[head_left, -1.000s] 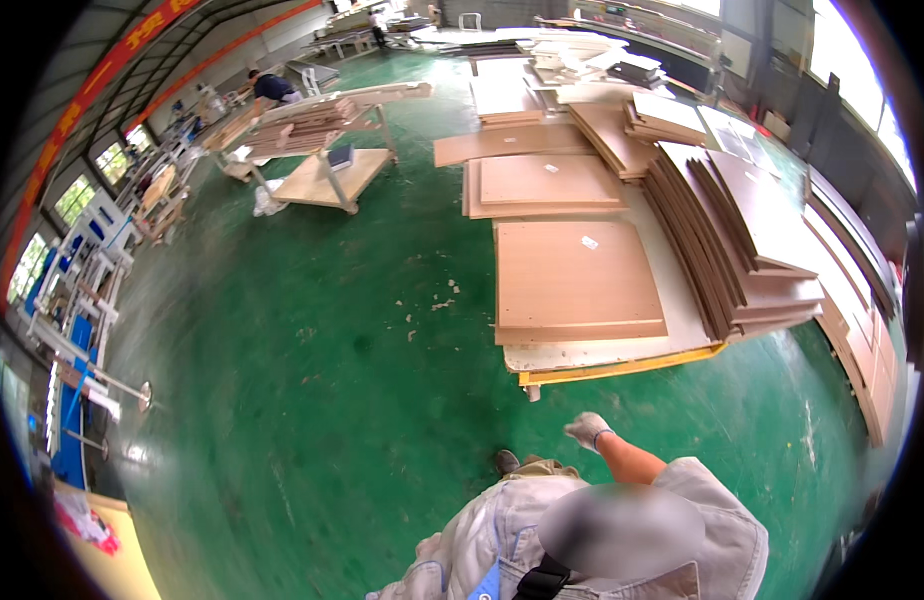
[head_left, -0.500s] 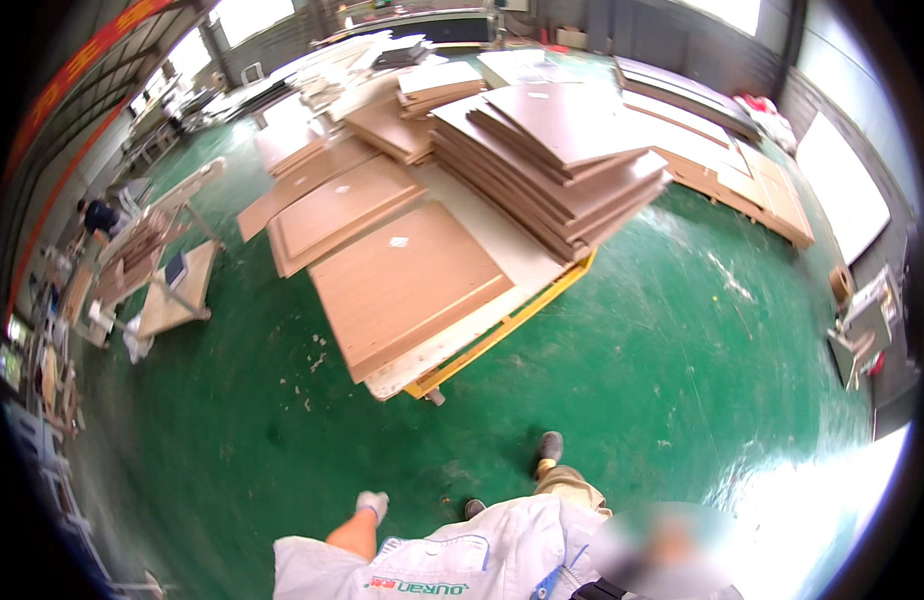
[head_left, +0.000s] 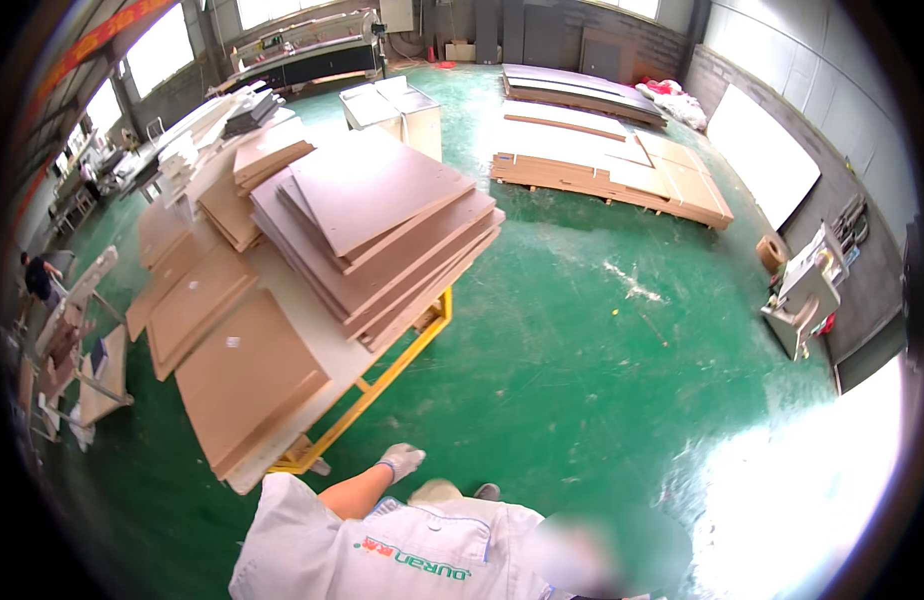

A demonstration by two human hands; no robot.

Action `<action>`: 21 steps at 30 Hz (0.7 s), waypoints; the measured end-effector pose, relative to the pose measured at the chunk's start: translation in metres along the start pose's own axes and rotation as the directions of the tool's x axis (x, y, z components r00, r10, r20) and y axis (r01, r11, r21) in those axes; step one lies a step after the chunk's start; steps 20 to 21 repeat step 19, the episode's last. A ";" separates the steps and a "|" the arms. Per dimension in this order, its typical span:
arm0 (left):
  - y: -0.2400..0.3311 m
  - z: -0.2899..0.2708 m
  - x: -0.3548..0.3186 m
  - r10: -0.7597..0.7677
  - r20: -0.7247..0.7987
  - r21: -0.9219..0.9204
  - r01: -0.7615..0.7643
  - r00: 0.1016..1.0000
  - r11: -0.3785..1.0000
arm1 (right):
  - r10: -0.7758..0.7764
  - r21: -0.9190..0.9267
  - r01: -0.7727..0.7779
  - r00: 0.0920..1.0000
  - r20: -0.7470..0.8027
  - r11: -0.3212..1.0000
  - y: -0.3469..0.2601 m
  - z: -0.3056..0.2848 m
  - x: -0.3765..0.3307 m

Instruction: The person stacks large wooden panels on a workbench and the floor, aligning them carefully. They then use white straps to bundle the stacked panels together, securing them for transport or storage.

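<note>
My left hand (head_left: 404, 461) wears a pale work glove and hangs low in front of my light shirt, just right of the yellow-framed trolley's near corner. Its fingers look curled together, with no object showing in them. Closest to it is the trolley's yellow frame (head_left: 377, 392), apart from the hand. On the trolley's pale top lie a brown panel (head_left: 244, 375) and a taller stack of brown panels (head_left: 382, 195). My right hand does not show; a blurred patch covers the lower right of my body.
Smaller panel stacks (head_left: 204, 318) line the trolley's left side. A low pallet of boards (head_left: 602, 170) lies beyond the green floor (head_left: 562, 330). At right stand a grey machine (head_left: 807, 295) and a white sheet (head_left: 764, 155) against the wall. A person (head_left: 40, 277) is far left.
My view has swung right, and the trolley with its panels now sits farther left and nearer to me. My left hand has come forward and right, beside the trolley's near corner.
</note>
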State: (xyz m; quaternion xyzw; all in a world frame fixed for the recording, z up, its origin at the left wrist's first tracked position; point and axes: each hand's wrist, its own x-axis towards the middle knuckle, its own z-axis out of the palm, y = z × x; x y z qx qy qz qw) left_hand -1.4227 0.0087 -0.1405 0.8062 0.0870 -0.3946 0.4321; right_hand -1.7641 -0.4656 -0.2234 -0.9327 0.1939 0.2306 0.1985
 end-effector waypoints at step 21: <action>0.603 -0.252 0.234 0.698 -0.279 0.921 -0.022 0.660 0.389 | 0.153 -0.452 -0.023 0.955 0.253 0.892 0.020 -0.382 0.493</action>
